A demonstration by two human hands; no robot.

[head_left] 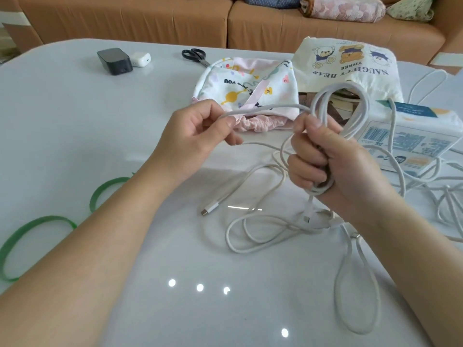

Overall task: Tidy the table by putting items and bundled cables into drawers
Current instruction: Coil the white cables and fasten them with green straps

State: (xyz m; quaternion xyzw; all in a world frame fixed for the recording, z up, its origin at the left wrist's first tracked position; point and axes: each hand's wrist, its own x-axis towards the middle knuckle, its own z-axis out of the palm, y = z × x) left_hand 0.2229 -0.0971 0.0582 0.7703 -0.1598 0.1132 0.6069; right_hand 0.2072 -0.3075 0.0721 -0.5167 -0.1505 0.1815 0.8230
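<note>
Two hands work on a white charging cable (265,105) above the white worktop (75,126). The right hand (333,161) has its fingers (305,171) curled tight round a bunch of cable loops. The loops stick up above the fist. The left hand (198,131) pinches one strand of the same cable between thumb and fingers, just left of the loops. The rest of the cable hangs down and lies in loose curls on the worktop, with a plug end (209,210) lying flat. More white cables (438,196) lie tangled on the right, by a pack of tissues (413,136). Two green straps (50,218) lie on the left. Far back are black scissors (194,55), a black charger block (115,61) and a small white charger (140,59).
</note>
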